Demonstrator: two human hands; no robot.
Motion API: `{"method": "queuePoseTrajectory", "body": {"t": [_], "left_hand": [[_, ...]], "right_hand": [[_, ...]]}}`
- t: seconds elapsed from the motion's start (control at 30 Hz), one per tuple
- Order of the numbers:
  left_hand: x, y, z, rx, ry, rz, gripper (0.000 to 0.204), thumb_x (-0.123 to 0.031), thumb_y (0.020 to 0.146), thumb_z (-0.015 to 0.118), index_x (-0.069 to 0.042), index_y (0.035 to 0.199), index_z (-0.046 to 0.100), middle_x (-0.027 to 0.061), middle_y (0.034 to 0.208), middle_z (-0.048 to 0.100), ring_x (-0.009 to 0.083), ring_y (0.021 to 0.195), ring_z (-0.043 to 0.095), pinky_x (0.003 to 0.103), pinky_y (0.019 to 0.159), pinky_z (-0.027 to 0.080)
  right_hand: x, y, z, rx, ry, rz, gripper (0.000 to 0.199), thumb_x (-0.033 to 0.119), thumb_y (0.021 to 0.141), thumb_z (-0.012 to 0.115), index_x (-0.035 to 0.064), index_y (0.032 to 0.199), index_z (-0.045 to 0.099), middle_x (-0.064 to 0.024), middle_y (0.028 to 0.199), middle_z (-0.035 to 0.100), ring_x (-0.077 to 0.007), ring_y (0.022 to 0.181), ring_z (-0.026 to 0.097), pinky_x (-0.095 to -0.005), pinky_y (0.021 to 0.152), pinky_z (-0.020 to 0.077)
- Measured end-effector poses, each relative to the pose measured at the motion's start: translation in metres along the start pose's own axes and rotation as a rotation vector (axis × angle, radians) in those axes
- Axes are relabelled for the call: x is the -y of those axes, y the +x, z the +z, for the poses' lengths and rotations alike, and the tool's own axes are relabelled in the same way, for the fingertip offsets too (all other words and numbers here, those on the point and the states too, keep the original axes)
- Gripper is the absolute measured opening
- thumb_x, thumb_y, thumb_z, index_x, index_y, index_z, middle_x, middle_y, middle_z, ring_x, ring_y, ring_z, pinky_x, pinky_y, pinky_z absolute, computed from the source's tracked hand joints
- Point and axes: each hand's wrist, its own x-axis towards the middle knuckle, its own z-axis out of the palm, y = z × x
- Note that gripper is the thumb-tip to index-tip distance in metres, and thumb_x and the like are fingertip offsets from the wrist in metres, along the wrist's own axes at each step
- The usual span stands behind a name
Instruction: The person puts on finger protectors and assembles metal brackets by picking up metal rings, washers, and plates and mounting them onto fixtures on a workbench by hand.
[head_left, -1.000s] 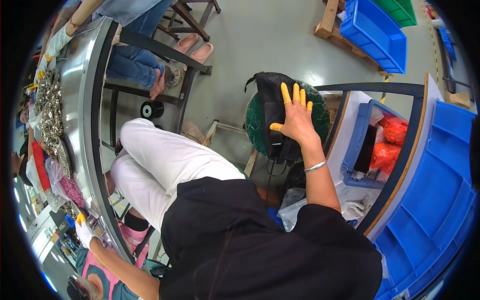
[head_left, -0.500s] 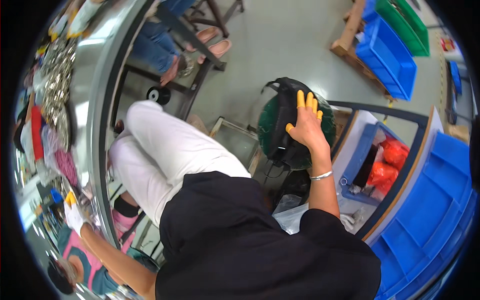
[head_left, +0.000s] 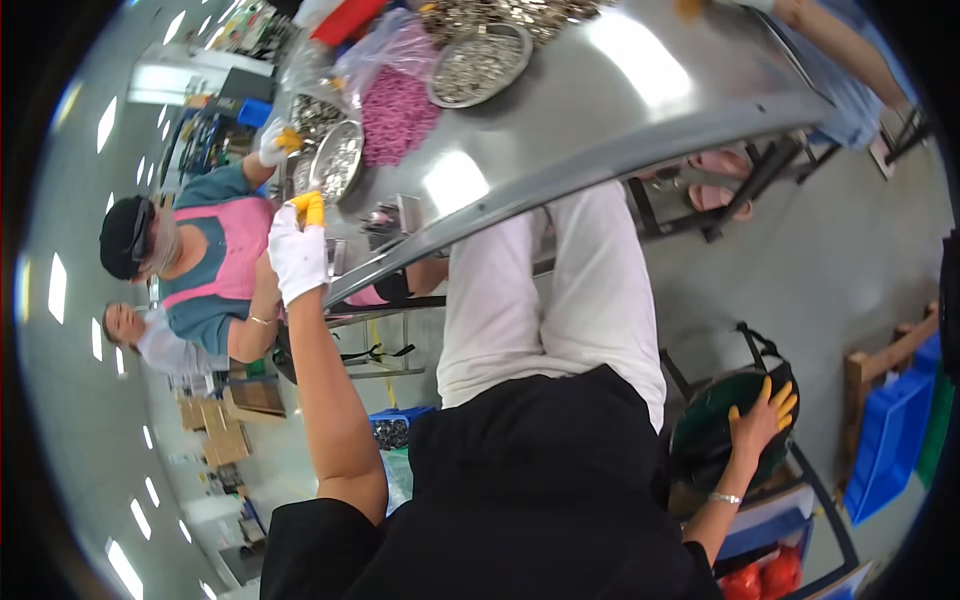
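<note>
1. At the far left, two other people are seen beside the near edge of the steel tabletop; one wears a pink apron and a dark cap, and that person's gloved hand is raised near a round metal tray.
2. The left hand, in a white glove with yellow fingertips, is stretched up to the near edge of the tabletop. It is shown from the back, so whether its grip is wide or narrow cannot be told; nothing is seen held in it.
3. Just beyond that hand, on the tabletop, the round metal tray of small silvery parts is seen, with a clear bag of pink pieces beside it and a second round tray of metal parts further along toward the far edge.
4. In the middle, the wearer's white trousers and black top fill the view below the tabletop's near edge.
5. At the lower right, off the tabletop and near the floor, the right hand is laid with its grip spread wide and flat on the rim of a dark green round bin with black straps. Yellow fingertip covers and a bracelet at the wrist are visible.
6. Further right, blue plastic crates stand on the floor, and red items lie in a blue bin below the hand.
</note>
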Motion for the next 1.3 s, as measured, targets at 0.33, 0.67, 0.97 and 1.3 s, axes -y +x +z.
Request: {"method": "queuePoseTrajectory", "body": {"t": [0.33,0.67,0.97,1.3], "left_hand": [[-0.044,-0.036,-0.007,0.229,-0.462,-0.157,0.03,0.002,0.085,0.053,0.001,0.113,0.064,0.0097,0.095,0.069,0.0197,0.077,0.064,0.03,0.07,0.05],[-0.06,0.012,-0.006,0.207,-0.291,-0.148,0.017,-0.008,0.084,0.063,-0.004,0.099,0.067,0.0113,0.091,0.068,0.0264,0.078,0.064,0.036,0.072,0.05],[-0.029,0.062,0.024,0.391,0.078,-0.075,0.014,-0.012,0.083,0.064,-0.007,0.096,0.066,0.0122,0.092,0.069,0.032,0.079,0.064,0.039,0.072,0.05],[-0.022,0.047,0.032,0.195,-0.347,-0.217,0.02,-0.001,0.081,0.059,-0.005,0.1,0.065,0.0103,0.092,0.069,0.0256,0.078,0.062,0.035,0.073,0.05]], "right_hand": [[0.135,0.067,-0.187,-0.343,0.807,-0.396,0.025,-0.001,0.086,0.064,0.0,0.111,0.065,-0.0112,0.111,0.068,-0.0252,0.092,0.065,-0.0319,0.085,0.0506],[0.373,0.105,-0.303,-0.619,0.57,-1.262,0.022,0.007,0.084,0.068,0.0018,0.105,0.067,-0.0097,0.121,0.063,-0.027,0.108,0.059,-0.0431,0.105,0.0431],[0.389,0.114,-0.31,-0.474,0.566,-1.311,0.02,0.007,0.084,0.068,0.0016,0.104,0.069,-0.0093,0.119,0.064,-0.0255,0.104,0.06,-0.0382,0.097,0.046],[0.398,0.038,-0.307,0.412,1.151,-1.054,0.013,-0.001,0.084,0.068,0.0,0.097,0.07,-0.0037,0.084,0.067,-0.0103,0.065,0.052,-0.0226,0.06,0.0441]]}}
